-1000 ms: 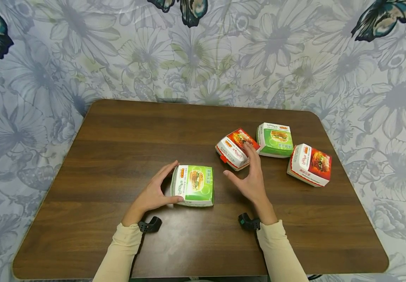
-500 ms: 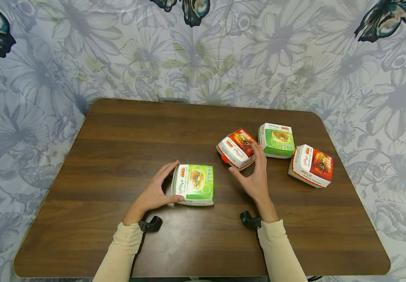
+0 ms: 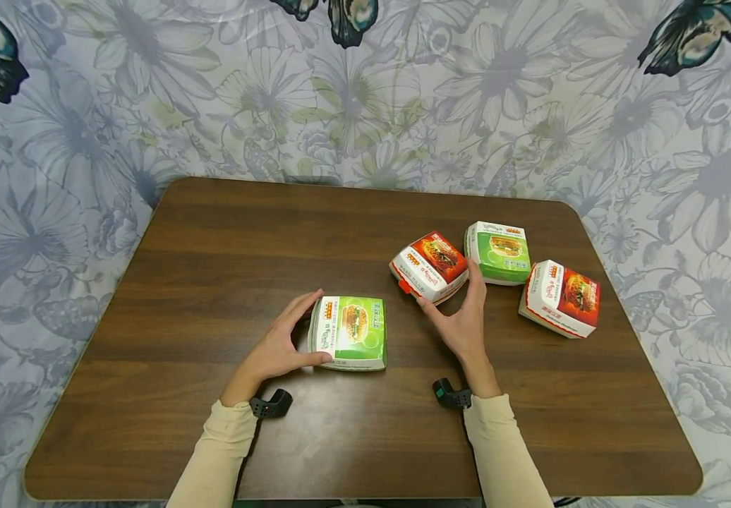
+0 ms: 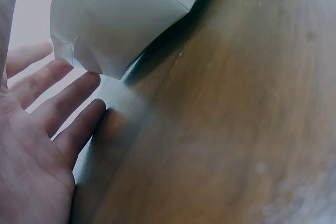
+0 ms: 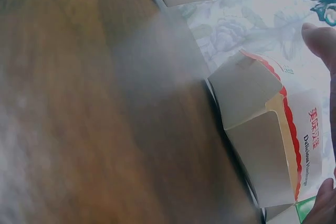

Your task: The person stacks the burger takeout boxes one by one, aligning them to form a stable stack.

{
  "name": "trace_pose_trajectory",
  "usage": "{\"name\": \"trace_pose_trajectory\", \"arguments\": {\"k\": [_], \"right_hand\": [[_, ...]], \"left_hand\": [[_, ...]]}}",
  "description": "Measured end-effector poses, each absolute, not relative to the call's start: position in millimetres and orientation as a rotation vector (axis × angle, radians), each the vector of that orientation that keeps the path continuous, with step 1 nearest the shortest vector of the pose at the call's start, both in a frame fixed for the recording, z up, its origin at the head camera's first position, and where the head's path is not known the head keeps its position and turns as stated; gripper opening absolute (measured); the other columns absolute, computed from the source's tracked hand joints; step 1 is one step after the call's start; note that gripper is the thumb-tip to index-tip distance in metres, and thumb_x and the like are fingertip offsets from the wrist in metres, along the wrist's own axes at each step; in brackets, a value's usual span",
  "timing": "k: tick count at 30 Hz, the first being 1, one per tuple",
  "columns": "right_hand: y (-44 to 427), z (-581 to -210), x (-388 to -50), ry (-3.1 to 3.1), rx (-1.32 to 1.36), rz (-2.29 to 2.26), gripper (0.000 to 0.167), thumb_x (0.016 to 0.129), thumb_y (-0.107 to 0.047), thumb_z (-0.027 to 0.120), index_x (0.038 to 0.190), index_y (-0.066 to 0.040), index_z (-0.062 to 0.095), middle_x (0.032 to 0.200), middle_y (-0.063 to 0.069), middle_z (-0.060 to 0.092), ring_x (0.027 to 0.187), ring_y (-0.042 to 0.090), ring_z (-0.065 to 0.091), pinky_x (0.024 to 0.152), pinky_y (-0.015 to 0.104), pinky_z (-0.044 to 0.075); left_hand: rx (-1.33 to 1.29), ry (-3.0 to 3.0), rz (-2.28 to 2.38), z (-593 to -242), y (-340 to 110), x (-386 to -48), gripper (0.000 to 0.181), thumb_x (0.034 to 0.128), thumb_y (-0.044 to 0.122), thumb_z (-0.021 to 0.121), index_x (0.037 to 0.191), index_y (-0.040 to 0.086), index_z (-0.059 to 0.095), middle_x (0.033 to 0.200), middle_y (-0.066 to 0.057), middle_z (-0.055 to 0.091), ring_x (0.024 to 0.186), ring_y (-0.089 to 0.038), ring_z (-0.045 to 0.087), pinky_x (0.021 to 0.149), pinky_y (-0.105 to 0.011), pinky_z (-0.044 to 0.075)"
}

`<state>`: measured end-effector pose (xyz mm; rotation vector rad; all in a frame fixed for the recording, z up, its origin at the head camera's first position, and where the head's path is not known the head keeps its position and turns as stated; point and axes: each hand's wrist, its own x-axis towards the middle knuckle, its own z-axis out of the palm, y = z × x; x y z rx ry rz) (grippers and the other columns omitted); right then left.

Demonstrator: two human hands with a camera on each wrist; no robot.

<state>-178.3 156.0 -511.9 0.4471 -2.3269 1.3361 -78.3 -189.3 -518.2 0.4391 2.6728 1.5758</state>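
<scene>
In the head view my left hand [image 3: 279, 346] lies along the left end of a green-and-white burger box [image 3: 360, 331], thumb at its front edge and fingers toward its back corner. The left wrist view shows those fingers [image 4: 68, 100] fairly straight against the box's pale side [image 4: 115, 19]. My right hand [image 3: 463, 324] stands around the near right part of a red-and-white burger box [image 3: 423, 274], thumb by its front and index finger by its right corner. In the right wrist view the thumb [image 5: 319, 40] and fingertips [image 5: 320, 203] flank this box; whether they press it I cannot tell.
Another green burger box [image 3: 502, 252] stands just behind and right of the red one. Farther right is a second red burger box [image 3: 559, 298], its corner close to that green box. All rest on a brown wooden table [image 3: 213, 240] before a flowered backdrop [image 3: 365, 106].
My right hand has shifted slightly right, its index finger going from over the red box's top to its right corner. The left hand and the boxes look unmoved.
</scene>
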Motion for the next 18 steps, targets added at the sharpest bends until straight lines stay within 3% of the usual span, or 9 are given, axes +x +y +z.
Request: {"name": "trace_pose_trajectory", "arguments": {"k": [4, 12, 18], "right_hand": [[157.5, -514.0, -179.4, -2.346, 0.411, 1.342, 0.111, 0.075, -0.019, 0.092, 0.162, -0.003, 0.024, 0.168, 0.015, 0.024, 0.155, 0.031, 0.019, 0.124, 0.059, 0.019], [161.2, -518.7, -183.1, -2.375, 0.391, 1.342, 0.115, 0.075, -0.021, 0.092, 0.165, -0.012, 0.020, 0.170, 0.013, 0.020, 0.156, 0.031, 0.017, 0.124, 0.059, 0.018], [161.8, -518.9, -184.0, -2.410, 0.374, 1.346, 0.118, 0.076, -0.023, 0.092, 0.166, -0.011, 0.017, 0.171, 0.012, 0.017, 0.157, 0.029, 0.016, 0.125, 0.058, 0.018]], "left_hand": [[0.439, 2.665, 1.582, -518.1, -189.4, -78.1, 0.110, 0.0746, 0.038, 0.093, 0.164, 0.019, 0.030, 0.164, -0.002, 0.033, 0.149, -0.031, 0.034, 0.115, -0.066, 0.031], [0.450, 2.679, 1.569, -518.3, -189.4, -78.2, 0.110, 0.0742, 0.038, 0.093, 0.163, 0.018, 0.031, 0.163, -0.003, 0.034, 0.149, -0.031, 0.035, 0.115, -0.066, 0.031], [0.455, 2.675, 1.574, -517.6, -189.3, -78.1, 0.110, 0.0741, 0.037, 0.093, 0.163, 0.017, 0.032, 0.163, -0.003, 0.034, 0.148, -0.030, 0.035, 0.115, -0.064, 0.031]]}}
